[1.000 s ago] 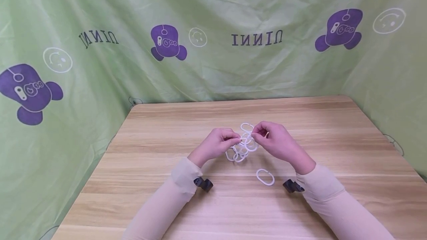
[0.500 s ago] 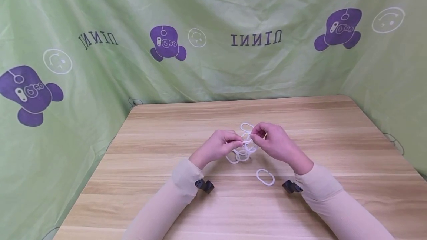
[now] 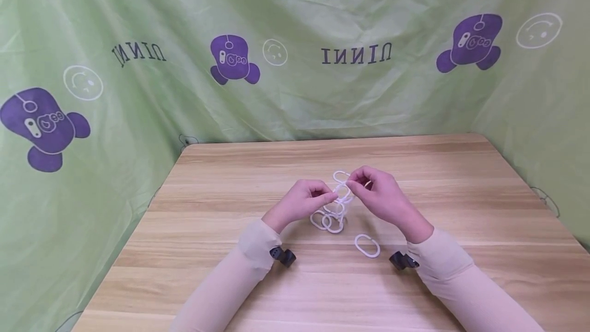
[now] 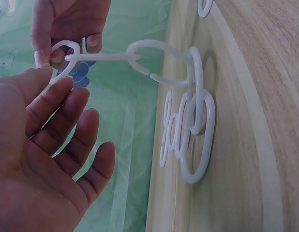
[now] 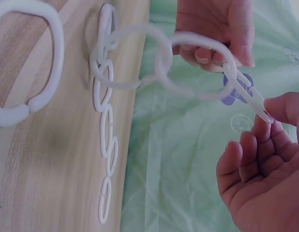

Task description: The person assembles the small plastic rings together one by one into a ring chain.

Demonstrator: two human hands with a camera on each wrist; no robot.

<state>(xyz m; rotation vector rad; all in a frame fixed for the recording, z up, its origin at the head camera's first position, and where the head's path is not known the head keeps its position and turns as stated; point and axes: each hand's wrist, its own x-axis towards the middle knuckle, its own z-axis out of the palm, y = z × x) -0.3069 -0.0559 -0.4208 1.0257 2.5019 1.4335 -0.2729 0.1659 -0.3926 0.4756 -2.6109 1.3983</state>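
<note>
Our right hand (image 3: 382,199) pinches the end link (image 5: 245,94) atop the chain (image 4: 198,77); our left hand (image 3: 299,201), also narrow, seems to pinch it too. Chain's tail lies on the counter (image 3: 230,178); loose link (image 5: 58,63) sits nearside of it, apart. Likely we're working a joint; next calls for steady gap alignment.

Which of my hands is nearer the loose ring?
Right. Your right hand is just beyond the loose ring; your left hand is farther off, beyond it and to its left.
</note>
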